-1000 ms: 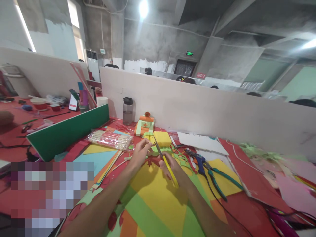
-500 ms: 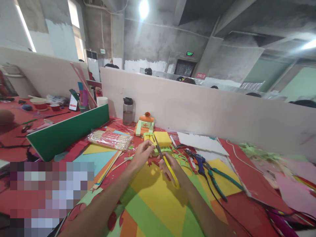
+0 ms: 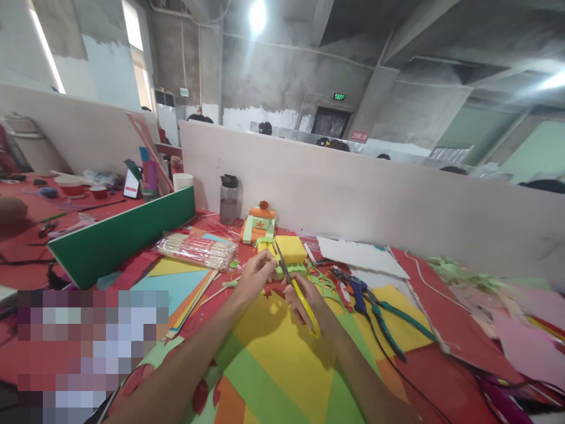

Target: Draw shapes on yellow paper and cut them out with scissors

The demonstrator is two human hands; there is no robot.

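Yellow-handled scissors (image 3: 304,303) are in my right hand (image 3: 309,294), blades pointing up and away, slightly parted. Close to the blades, my left hand (image 3: 256,275) is closed in a pinch; what lies between its fingertips is too small to make out. Just beyond the hands is a yellow block-shaped piece (image 3: 291,249), partly hidden by the scissors. Behind it stands a green and orange paper model (image 3: 259,225) with a star on its front. Under my forearms lies a yellow paper sheet (image 3: 282,347) over green strips.
Wrapped sticks (image 3: 196,250) and coloured paper (image 3: 165,288) lie left, beside a green board (image 3: 128,235). A water bottle (image 3: 228,200) stands by the white partition (image 3: 353,194). On the right are teal-handled pliers (image 3: 388,330), a blue glue gun (image 3: 358,294) and paper scraps (image 3: 468,282).
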